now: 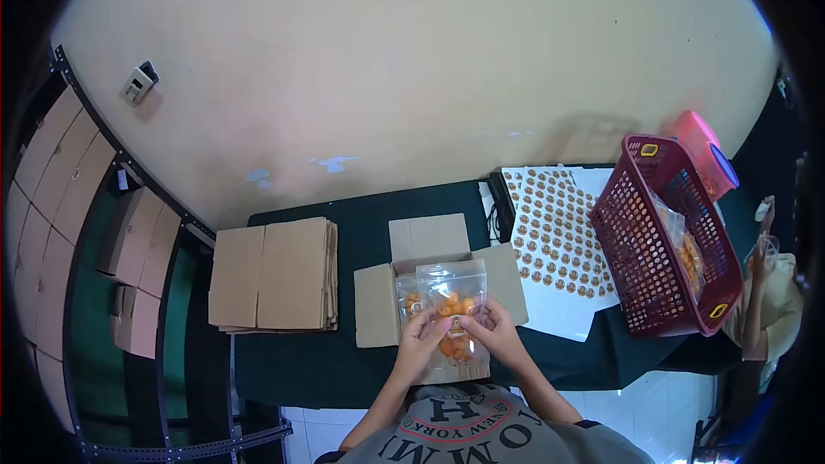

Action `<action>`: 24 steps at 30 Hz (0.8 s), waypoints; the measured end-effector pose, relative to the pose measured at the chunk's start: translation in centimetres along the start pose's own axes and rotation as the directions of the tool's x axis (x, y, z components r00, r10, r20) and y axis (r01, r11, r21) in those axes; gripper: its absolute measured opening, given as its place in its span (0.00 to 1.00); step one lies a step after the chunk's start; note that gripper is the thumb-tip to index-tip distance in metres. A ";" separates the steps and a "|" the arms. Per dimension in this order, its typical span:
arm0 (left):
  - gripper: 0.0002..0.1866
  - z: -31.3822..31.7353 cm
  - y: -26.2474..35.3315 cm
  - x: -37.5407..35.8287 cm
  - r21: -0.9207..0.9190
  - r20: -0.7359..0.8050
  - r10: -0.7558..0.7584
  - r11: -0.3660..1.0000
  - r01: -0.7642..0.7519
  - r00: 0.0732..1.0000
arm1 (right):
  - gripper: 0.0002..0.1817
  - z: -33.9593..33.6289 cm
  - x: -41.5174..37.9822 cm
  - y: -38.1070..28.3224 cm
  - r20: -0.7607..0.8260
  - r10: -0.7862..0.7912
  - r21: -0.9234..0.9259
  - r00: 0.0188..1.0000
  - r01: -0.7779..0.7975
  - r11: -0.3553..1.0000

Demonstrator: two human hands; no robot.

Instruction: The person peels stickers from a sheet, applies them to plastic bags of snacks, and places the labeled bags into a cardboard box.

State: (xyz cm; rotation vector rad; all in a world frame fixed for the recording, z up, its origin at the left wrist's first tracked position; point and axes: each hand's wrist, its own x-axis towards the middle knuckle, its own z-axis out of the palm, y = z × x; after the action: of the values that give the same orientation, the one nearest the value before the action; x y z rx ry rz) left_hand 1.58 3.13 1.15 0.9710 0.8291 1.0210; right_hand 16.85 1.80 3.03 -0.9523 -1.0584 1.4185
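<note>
My left hand [418, 339] and my right hand [493, 332] grip the two sides of a clear zip bag [452, 279] holding round orange snacks. Both thumbs press on a small round sticker [457, 327] at the bag's front. Beneath the bag is an open cardboard box [376, 305], its flaps folded outward. Inside the box, partly covered by the held bag, lies another snack bag [407, 290].
Flattened cardboard boxes [273, 271] are stacked on the left of the dark green tablecloth [361, 378]. Sticker sheets [563, 241] lie to the right, beside a maroon basket [640, 232] with bagged snacks. Shelves of boxes [142, 236] stand far left; another person [778, 301] is far right.
</note>
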 end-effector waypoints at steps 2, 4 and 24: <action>0.18 -0.2 -0.6 0.1 -0.027 -0.011 0.026 0.999 -0.026 1.000 | 0.12 -0.7 0.0 0.3 -0.002 0.106 -0.097 0.994 -0.106 0.990; 0.19 -0.3 -0.6 0.2 -0.053 -0.024 0.051 0.997 -0.052 0.998 | 0.14 -0.1 0.0 -0.3 0.007 0.077 -0.047 0.997 -0.077 0.996; 0.22 -0.7 0.1 -0.4 -0.193 0.067 -0.175 0.964 0.185 0.982 | 0.14 -1.3 0.3 -0.4 0.096 0.107 -0.010 0.990 -0.107 0.994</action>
State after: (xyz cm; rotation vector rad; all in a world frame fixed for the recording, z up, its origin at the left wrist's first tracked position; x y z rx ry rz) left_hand 0.81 2.92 1.09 0.7340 0.7449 0.9005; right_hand 18.19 2.23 3.00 -0.9640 -1.0960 1.5641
